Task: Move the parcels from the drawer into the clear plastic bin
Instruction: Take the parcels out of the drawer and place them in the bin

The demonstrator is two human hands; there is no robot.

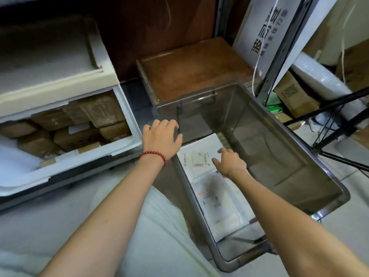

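Note:
The clear plastic bin (283, 148) stands on the floor at centre right. A white parcel (201, 144) with a barcode label lies inside it along the left wall, on top of another white parcel (217, 204) nearer me. My right hand (229, 161) is inside the bin, fingers spread and relaxed, resting on the upper parcel's right edge. My left hand (161, 137), with a red bead bracelet on the wrist, hovers over the bin's left rim, fingers loosely spread and holding nothing. The open white drawer (127, 116) at the left holds several brown cardboard parcels (79, 134) and white foam wrap (14, 158).
A brown wooden box (191, 66) sits behind the bin. A metal shelf post (277, 62) and a white sign stand at the back right, with cardboard boxes (295, 94) and black tripod legs (339, 124) beside the bin. My light trousers (151, 226) fill the foreground.

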